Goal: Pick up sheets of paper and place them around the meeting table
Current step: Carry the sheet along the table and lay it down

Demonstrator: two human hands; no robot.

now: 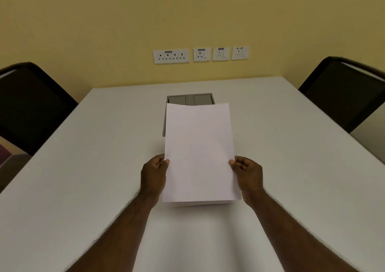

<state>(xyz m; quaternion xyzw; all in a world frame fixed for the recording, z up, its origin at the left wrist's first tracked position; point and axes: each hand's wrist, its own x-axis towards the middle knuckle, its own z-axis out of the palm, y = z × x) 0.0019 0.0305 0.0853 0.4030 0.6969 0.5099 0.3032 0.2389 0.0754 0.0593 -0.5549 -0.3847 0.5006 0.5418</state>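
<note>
**Paper held upright over the table centre**

Both hands grip a white sheet of paper (199, 151) by its long side edges, low down. The left hand (153, 177) pinches the left edge with thumb on top and fingers curled behind; the right hand (248, 175) pinches the right edge the same way. The sheet's long axis runs away from the person toward the yellow wall (187, 17), its top edge leaning away. It hangs above the white meeting table (83, 157), its upper part covering a grey cable box (190, 99) set into the tabletop. A further white edge shows just beneath its lower edge. Dark chairs (31, 105) stand at either side, sockets (170, 56) line the wall
</note>
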